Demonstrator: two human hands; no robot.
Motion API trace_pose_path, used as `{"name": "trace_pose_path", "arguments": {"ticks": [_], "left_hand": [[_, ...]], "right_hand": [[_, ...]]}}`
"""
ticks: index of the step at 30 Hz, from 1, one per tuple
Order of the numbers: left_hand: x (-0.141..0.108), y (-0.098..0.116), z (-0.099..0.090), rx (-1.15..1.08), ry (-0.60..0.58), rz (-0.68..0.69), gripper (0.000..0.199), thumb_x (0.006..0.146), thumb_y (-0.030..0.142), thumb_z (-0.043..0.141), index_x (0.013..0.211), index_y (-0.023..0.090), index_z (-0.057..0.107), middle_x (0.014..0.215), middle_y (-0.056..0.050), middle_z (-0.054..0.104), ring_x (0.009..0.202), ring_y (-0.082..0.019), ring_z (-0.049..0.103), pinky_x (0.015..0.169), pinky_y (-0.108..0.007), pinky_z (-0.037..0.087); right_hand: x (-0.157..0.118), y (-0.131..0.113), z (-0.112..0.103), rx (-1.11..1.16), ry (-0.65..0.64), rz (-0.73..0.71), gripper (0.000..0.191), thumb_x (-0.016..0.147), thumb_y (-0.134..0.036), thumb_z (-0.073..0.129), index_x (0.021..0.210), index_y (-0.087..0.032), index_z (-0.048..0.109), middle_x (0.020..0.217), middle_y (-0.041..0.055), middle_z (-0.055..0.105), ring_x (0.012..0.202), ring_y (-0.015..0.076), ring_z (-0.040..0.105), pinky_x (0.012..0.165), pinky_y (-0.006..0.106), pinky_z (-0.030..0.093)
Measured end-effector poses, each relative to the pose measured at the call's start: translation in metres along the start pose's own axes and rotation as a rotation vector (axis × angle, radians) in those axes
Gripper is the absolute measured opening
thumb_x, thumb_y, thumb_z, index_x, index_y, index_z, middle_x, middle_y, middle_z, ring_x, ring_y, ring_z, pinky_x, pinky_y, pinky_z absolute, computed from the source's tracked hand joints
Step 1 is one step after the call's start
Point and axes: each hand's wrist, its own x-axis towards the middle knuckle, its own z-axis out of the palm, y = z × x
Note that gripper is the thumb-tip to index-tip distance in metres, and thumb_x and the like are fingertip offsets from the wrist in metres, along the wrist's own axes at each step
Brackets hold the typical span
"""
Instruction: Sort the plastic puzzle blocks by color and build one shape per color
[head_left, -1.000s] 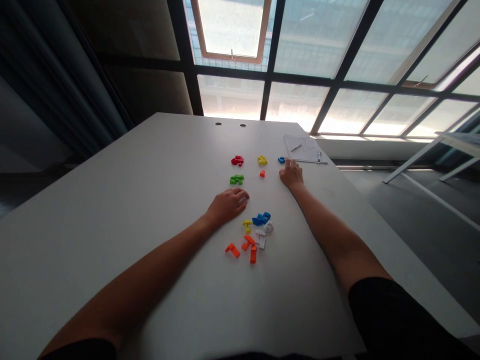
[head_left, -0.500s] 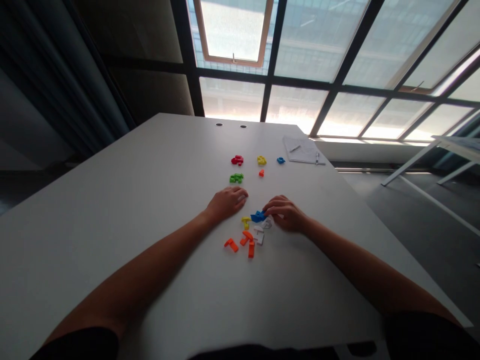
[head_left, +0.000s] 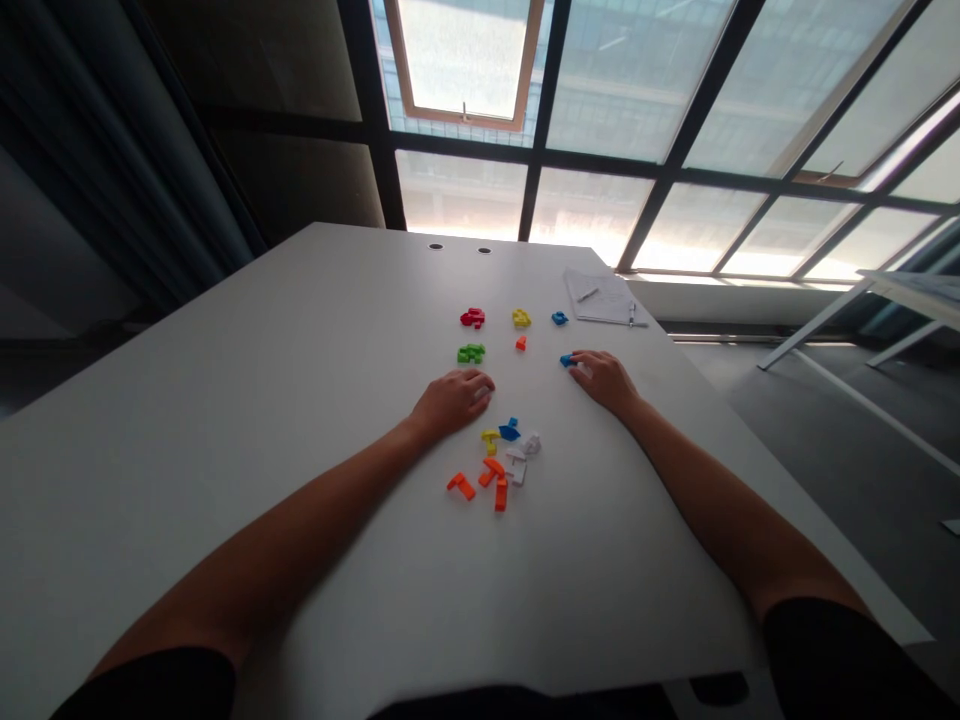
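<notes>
My right hand (head_left: 602,378) grips a small blue piece (head_left: 567,360) at its fingertips, just in front of another blue piece (head_left: 559,318). Resting on the table, my left hand (head_left: 457,396) has its fingers curled, and what they hold, if anything, is hidden. Green pieces (head_left: 471,354) lie just beyond it. Between my forearms is a loose pile with a blue piece (head_left: 510,430), a yellow piece (head_left: 490,440), white pieces (head_left: 517,466) and orange pieces (head_left: 500,492).
Farther back on the white table (head_left: 360,290) are red pieces (head_left: 472,318), yellow pieces (head_left: 521,318) and one orange-red piece (head_left: 520,344). Papers (head_left: 600,298) with pens lie at the back right, near the table's edge.
My right hand has moved from the pile forward and to the right, carrying a blue piece out of it. My left hand has stayed in place.
</notes>
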Motion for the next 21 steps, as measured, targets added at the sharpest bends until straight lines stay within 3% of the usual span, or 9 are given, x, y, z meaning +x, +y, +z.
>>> {"name": "trace_pose_path", "arguments": {"ticks": [6,14,21], "left_hand": [[0.0,0.002,0.0,0.005,0.009,0.004,0.026,0.101,0.037,0.053,0.117,0.029,0.073,0.13,-0.004,0.073,0.112,-0.026,0.069,0.085,-0.035,0.059],[0.0,0.002,0.001,-0.002,0.021,-0.008,0.025,0.101,0.036,0.054,0.117,0.029,0.073,0.129,-0.003,0.073,0.112,-0.025,0.069,0.087,-0.034,0.059],[0.0,0.002,0.0,-0.032,0.007,-0.008,0.025,0.1,0.036,0.055,0.116,0.029,0.073,0.129,-0.004,0.073,0.112,-0.024,0.07,0.088,-0.034,0.059]], "right_hand": [[0.032,0.002,0.012,-0.129,-0.032,0.044,0.039,0.098,-0.013,0.054,0.129,-0.018,0.076,0.134,0.0114,0.073,0.12,0.0278,0.066,0.111,0.039,0.048],[0.09,-0.011,0.042,-0.128,0.031,0.175,0.033,0.1,-0.018,0.058,0.129,-0.02,0.074,0.127,0.0135,0.074,0.113,0.0286,0.068,0.099,0.037,0.052],[0.121,-0.003,0.057,-0.179,0.048,0.257,0.029,0.1,-0.023,0.057,0.121,-0.018,0.077,0.125,0.0154,0.073,0.111,0.03,0.067,0.097,0.038,0.051]]}}
